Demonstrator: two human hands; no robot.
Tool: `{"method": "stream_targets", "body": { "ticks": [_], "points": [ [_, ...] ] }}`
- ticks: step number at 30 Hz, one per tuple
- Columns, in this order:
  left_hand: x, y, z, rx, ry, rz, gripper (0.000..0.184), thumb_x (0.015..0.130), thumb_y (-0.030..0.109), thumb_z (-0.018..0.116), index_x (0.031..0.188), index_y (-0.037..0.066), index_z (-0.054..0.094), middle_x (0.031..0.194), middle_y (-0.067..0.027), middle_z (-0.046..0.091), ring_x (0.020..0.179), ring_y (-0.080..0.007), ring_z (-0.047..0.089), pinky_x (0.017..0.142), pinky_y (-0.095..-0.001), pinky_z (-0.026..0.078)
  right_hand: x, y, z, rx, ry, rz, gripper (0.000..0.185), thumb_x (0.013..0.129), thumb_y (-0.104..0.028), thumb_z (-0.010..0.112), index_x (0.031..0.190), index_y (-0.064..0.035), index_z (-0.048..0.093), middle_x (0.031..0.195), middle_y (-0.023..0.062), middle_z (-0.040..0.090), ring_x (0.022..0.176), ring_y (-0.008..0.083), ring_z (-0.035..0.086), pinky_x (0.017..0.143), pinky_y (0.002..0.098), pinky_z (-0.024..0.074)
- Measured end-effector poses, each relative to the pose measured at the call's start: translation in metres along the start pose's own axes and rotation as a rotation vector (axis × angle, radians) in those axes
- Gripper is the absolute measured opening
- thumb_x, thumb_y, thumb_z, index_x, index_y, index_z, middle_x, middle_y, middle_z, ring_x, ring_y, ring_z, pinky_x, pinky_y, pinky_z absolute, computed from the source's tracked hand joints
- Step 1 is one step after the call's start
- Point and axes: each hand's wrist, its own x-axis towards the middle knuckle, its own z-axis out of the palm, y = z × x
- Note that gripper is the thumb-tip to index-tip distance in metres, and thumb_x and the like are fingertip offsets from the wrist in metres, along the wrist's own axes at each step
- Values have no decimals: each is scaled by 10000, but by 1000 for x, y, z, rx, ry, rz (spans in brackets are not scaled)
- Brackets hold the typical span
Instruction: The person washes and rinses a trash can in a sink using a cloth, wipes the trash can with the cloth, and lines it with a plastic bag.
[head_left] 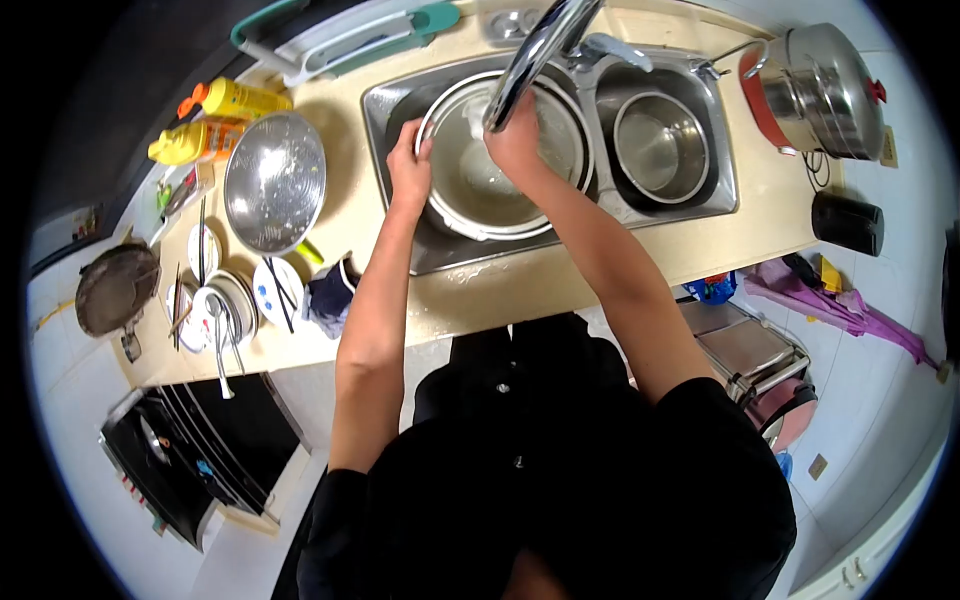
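Note:
A large round metal pot [566, 140] with a pale rim sits in the left sink basin, with some cloudy water inside. My left hand [408, 168] grips its left rim, thumb on the inner side and fingers outside. Inside the pot, near the far wall, is my right hand [515, 142], partly covered by the chrome faucet [535, 62]. The fingers of that hand are hidden, so whether they hold anything does not show. A whitish patch [476, 118] lies between the two hands in the pot.
The right basin holds a smaller steel pot [662, 148]. Left of the sink stand a metal colander [275, 185], stacked bowls [232, 305] with chopsticks, a dark cloth [330, 297] and yellow bottles [245, 100]. A big lidded steamer [825, 90] occupies the right counter end.

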Motion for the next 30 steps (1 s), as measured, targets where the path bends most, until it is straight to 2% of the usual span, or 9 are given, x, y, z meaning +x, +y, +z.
{"method": "stream_targets", "body": {
  "ticks": [5,7,11,14,18,22,26,28,30],
  "points": [
    [-6,6,1,5,15,-33,230,918,126,474,1136,60,507,1070,-58,613,970,-144,547,876,-263,406,-23,-7,52,320,-8,165,526,719,-124,661,1193,-34,452,1092,216,544,1018,347,533,893,390,410],
    [-1,-3,8,-113,85,72,220,925,178,472,1122,85,503,996,-119,616,907,-202,576,826,-295,432,-30,-14,51,392,-251,249,473,742,-112,641,1178,-41,473,982,192,608,929,299,594,814,358,460],
    [-6,-6,15,-175,118,-40,192,919,106,476,1103,56,503,1025,-60,581,943,-134,519,862,-256,394,-48,-7,34,540,-667,339,366,742,-153,648,1087,-65,561,936,129,635,848,207,606,763,315,467],
    [-3,-9,21,-200,192,-71,211,839,-45,530,1031,42,516,937,-41,575,877,-110,530,815,-239,411,-49,-1,7,457,-961,156,423,688,-169,665,1086,-63,568,919,136,634,827,213,603,753,316,465],
    [-1,-3,20,-117,193,-78,191,821,-60,540,981,39,506,905,-47,577,838,-117,536,790,-239,419,-38,-2,-43,306,-1241,-188,441,654,-143,650,1080,-67,564,966,181,603,925,323,579,825,374,442],
    [0,0,19,95,211,33,142,812,-52,545,912,20,473,885,-105,601,770,-177,555,762,-266,438,-24,18,-77,103,-1382,-293,407,629,-153,649,1028,-104,583,1032,156,558,986,318,540,825,404,443],
    [-1,5,13,157,167,35,156,802,-45,561,896,18,453,922,-124,626,762,-183,560,752,-268,442,0,26,-103,-57,-1388,-501,382,643,-91,630,1023,-102,588,1050,150,542,979,332,526,800,415,458],
    [-1,-3,14,59,200,51,143,805,-39,555,877,20,445,936,-129,629,762,-207,577,738,-291,447,7,23,-115,-420,-1176,-602,355,661,-25,595,1011,-91,592,1046,151,541,978,361,514,790,418,471],
    [-2,-9,15,-39,230,66,134,809,-33,549,857,22,437,951,-134,632,762,-232,594,724,-314,452,11,22,-116,-429,-1148,-621,341,674,20,563,1002,-70,589,1033,156,539,967,384,515,773,416,482]
  ]
}}
